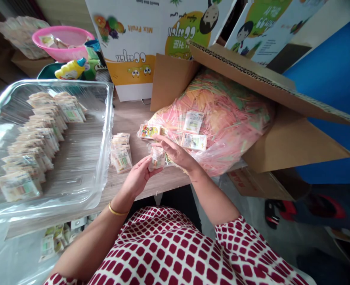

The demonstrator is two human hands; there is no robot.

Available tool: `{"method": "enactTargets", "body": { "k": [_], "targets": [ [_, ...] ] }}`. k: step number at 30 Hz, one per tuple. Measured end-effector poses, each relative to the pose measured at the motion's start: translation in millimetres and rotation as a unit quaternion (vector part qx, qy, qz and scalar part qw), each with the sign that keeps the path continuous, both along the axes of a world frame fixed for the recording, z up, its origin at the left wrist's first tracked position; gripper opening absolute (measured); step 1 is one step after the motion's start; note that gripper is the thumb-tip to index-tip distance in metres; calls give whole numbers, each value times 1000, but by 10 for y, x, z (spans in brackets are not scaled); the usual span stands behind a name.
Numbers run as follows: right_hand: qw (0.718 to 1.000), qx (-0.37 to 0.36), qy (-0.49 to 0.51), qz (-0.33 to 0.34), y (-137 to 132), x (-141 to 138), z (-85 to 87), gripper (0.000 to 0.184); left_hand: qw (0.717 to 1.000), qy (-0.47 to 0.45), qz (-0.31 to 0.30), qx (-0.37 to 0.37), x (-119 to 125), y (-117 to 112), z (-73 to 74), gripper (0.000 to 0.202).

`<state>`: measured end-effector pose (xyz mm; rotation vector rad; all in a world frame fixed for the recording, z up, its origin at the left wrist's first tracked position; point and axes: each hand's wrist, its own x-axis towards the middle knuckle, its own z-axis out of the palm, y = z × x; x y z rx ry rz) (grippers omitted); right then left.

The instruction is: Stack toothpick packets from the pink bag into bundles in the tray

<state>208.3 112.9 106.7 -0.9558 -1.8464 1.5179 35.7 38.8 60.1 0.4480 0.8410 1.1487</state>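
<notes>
My left hand (139,176) pinches a small clear packet (157,159) by its lower edge, above the table front. My right hand (178,154) is open, its fingers stretched out over the top of that packet; I cannot tell whether they touch it. Just beyond the fingertips lies a stack of printed sachets (150,132) with fruit pictures. A large clear bag of thin pink, orange and green sticks (222,114) spills from an open carton, with two filled packets (194,141) lying on it. Left of my left hand sits a small pile of filled packets (122,158).
A clear plastic tray (82,174) with overlapping rows of filled packets (35,146) stands at left. Behind it are a pink basin (87,37) and a yellow bottle (70,70). White printed cartons (133,35) stand at the back. Carton flaps (317,138) jut out at right.
</notes>
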Motion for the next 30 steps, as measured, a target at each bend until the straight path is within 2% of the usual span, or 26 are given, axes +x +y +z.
{"method": "enactTargets", "body": {
  "k": [3,8,10,12,16,20,22,25,27,30],
  "targets": [
    [999,-17,-22,-31,24,28,13,65,1000,3,-15,10,6,-5,41,40],
    [999,-34,-22,32,85,25,-130,58,999,36,-29,-3,0,-9,31,28],
    [1000,-21,-8,17,86,25,-158,56,999,42,-33,-13,-13,-17,12,28],
    [1000,-10,1,7,72,28,-140,52,998,45,-40,-15,-28,-32,-6,27],
    [997,2,-49,65,34,3,-66,38,999,20,-45,-3,-67,-75,-19,31],
    [999,-13,-47,-4,24,-71,-81,44,999,-5,-49,5,-117,-121,-7,32],
    [997,-22,-65,29,17,-114,-106,37,998,-7,-54,7,-146,-137,-13,33],
    [996,17,-68,49,-12,-187,-122,23,999,15,-31,12,-197,-153,-54,33],
    [997,32,-56,44,-40,-237,-111,29,999,33,-9,17,-235,-169,-98,33],
    [993,28,-73,92,-72,-303,-92,52,997,63,3,37,-287,-200,-166,27]
  ]
}}
